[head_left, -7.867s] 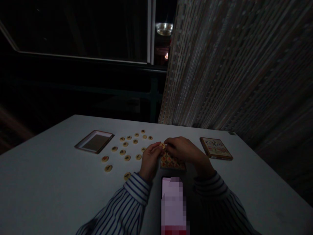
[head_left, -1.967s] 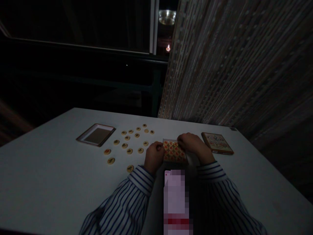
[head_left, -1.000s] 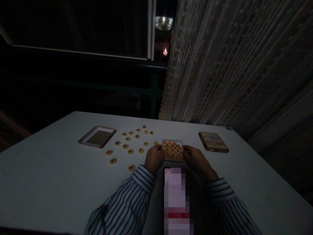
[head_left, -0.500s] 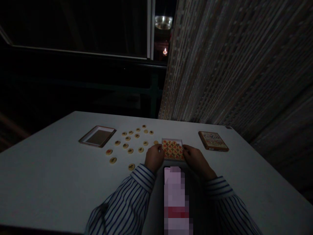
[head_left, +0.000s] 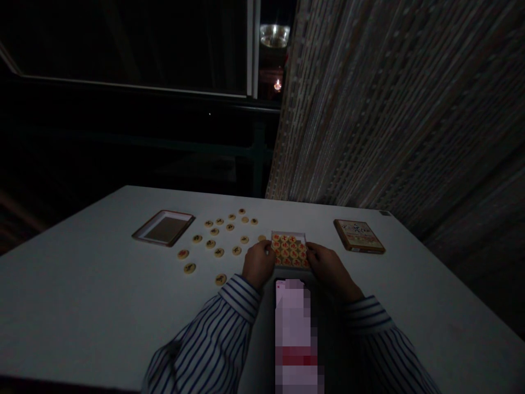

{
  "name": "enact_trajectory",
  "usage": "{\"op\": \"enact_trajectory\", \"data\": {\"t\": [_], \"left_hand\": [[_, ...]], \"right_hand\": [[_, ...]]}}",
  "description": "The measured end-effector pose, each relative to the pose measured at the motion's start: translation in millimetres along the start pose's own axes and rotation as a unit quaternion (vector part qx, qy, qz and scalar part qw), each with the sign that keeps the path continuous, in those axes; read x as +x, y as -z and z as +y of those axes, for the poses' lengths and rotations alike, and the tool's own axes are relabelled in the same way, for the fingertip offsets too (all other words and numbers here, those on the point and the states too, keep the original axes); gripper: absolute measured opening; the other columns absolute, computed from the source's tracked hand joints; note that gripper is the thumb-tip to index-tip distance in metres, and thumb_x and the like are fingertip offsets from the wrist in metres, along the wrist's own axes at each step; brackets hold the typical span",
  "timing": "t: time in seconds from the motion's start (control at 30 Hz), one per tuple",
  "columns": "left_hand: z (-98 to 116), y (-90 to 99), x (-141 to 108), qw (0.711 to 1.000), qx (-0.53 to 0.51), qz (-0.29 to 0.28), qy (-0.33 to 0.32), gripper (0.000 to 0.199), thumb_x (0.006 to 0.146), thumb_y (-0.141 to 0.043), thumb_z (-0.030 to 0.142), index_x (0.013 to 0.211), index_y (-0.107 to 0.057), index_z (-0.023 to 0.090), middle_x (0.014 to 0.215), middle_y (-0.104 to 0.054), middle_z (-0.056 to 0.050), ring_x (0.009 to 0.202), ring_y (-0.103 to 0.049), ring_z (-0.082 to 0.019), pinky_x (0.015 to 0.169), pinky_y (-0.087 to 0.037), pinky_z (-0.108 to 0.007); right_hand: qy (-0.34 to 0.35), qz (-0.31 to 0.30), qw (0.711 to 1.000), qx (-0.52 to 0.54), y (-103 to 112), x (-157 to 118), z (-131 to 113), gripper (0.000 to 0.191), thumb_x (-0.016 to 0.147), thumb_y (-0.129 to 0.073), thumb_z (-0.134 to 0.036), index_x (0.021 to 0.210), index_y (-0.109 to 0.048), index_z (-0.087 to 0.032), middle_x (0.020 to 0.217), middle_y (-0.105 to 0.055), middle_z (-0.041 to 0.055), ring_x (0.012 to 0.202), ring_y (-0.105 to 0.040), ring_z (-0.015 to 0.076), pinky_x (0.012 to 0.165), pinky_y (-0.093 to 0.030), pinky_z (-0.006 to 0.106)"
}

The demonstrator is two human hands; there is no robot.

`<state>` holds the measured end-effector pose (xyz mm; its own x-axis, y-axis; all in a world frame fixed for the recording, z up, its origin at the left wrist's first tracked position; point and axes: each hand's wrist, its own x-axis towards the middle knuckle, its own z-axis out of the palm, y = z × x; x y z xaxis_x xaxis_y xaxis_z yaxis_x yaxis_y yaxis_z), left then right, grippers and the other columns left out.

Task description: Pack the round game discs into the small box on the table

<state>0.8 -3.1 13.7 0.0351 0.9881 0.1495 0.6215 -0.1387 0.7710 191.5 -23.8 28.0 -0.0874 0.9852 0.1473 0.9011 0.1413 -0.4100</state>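
Note:
Between my hands is a small open box [head_left: 289, 267] holding rows of round Chinese chess pieces [head_left: 285, 253] with red characters; a gap shows at its back right corner. My left hand [head_left: 259, 265] grips the box's left side, thumb near the rim. On the right side, my right hand [head_left: 330, 266] grips it with fingers closed at the edge. Loose chess pieces [head_left: 219, 253], mostly dark-marked, lie scattered to the left of the box. One piece with a red mark [head_left: 182, 254] is among them. Another piece [head_left: 262, 238] sits just behind my left hand.
An open box lid or tray [head_left: 138, 236] lies at the left of the white table [head_left: 102, 306]. A closed printed box [head_left: 359, 236] rests at the right. In front of me is a phone [head_left: 280, 290], its screen blurred out. A string curtain [head_left: 320, 126] hangs behind the table.

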Motion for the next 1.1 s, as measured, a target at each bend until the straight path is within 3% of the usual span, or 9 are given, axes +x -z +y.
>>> {"op": "enact_trajectory", "data": {"t": [0.53,0.83,0.97,1.1], "left_hand": [[0.3,-1.2,-0.7,1.0,0.018,-0.002,-0.006,0.029,0.078,-0.044,0.021,0.098,-0.065,0.015,0.096,-0.068,-0.01,0.086,-0.062,-0.018,0.075,-0.044,-0.027],[8.6,5.5,-4.9,0.995,0.04,0.075,-0.06,0.031,0.079,-0.045,0.021,0.104,-0.061,0.011,0.103,-0.065,-0.012,0.095,-0.059,-0.022,0.085,-0.044,-0.033],[11.7,14.3,-8.7,0.99,0.004,0.106,-0.088,0.029,0.081,-0.046,0.024,0.103,-0.061,0.013,0.101,-0.065,-0.01,0.09,-0.06,-0.019,0.083,-0.046,-0.032],[13.6,38.0,-15.0,0.99,-0.016,0.114,-0.082,0.028,0.081,-0.047,0.029,0.099,-0.063,0.015,0.096,-0.067,-0.008,0.077,-0.061,-0.016,0.076,-0.048,-0.03]], "right_hand": [[0.011,0.023,0.999,-0.026,-5.3,2.7,5.9,0.037,0.085,-0.036,-0.022,0.114,-0.058,-0.012,0.109,-0.064,0.0111,0.096,-0.06,0.0192,0.082,-0.042,0.026],[0.017,0.115,0.991,-0.065,-3.8,-2.7,4.3,0.034,0.088,-0.035,-0.026,0.111,-0.058,-0.013,0.108,-0.063,0.009,0.096,-0.059,0.0188,0.081,-0.042,0.027],[0.032,0.117,0.99,-0.079,-1.9,-4.2,1.9,0.031,0.088,-0.035,-0.026,0.105,-0.059,-0.016,0.101,-0.065,0.0064,0.09,-0.059,0.0177,0.076,-0.041,0.027],[0.038,0.121,0.988,-0.087,0.3,-4.5,0.0,0.029,0.089,-0.035,-0.026,0.1,-0.06,-0.017,0.097,-0.065,0.0056,0.087,-0.059,0.0171,0.073,-0.04,0.026]]}}
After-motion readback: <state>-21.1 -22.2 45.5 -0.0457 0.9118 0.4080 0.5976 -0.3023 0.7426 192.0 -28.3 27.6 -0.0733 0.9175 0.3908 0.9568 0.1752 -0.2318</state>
